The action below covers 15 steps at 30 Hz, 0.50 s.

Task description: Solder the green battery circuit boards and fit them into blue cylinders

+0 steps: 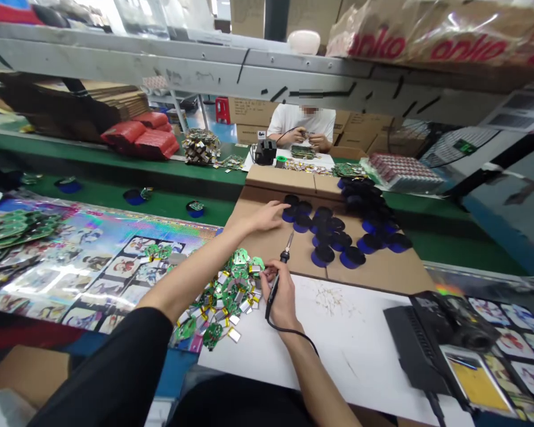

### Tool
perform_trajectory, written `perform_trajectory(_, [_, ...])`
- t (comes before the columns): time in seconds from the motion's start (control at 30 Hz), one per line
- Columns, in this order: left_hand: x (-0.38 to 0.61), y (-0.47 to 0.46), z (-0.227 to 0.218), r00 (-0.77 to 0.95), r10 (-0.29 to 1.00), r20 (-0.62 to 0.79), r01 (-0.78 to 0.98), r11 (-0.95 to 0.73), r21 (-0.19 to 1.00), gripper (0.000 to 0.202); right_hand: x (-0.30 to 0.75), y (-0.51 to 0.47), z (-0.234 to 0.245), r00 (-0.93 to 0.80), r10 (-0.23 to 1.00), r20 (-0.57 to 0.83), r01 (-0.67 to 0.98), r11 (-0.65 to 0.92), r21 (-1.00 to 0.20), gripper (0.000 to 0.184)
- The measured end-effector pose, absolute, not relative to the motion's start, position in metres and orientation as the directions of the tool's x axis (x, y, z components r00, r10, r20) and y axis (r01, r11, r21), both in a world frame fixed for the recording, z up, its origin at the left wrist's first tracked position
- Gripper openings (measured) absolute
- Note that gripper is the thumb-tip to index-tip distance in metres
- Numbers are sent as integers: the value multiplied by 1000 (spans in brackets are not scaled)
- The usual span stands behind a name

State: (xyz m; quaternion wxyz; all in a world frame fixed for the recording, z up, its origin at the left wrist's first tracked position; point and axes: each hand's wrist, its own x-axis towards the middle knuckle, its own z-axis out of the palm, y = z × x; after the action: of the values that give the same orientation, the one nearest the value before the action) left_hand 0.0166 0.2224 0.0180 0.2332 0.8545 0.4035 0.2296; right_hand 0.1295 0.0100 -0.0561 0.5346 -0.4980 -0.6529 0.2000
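My left hand reaches forward over the cardboard sheet, fingers stretched out toward a group of round dark blue parts, its fingertips at the nearest one and nothing in its grasp. My right hand is closed around a black soldering iron, tip pointing up and away, its cord trailing back over a white sheet. A heap of small green circuit boards with silver batteries lies just left of my right hand.
A black soldering station sits at the right. Colourful printed sheets cover the left bench with more green boards. Across a green conveyor, another person in a white shirt works. Red packs and cartons stand behind.
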Motion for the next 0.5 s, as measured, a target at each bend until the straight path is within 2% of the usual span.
perform_trajectory(0.17, [47,236,14,467,863,191,620,-474,625,21,141,10,-53,83,826,557,458,465,-758,21])
perform_trajectory(0.33, [15,213,35,401,902,161,597,-391,701,24,152,-2,-51,92,803,589,438,499,-748,24])
perform_trajectory(0.43, [-25,163,60,474,872,122,435,-352,828,30,165,-16,-42,139,790,598,336,530,-778,32])
perform_trajectory(0.5, [-48,118,73,559,826,67,384,-330,862,31,176,-27,-30,203,777,596,276,538,-796,37])
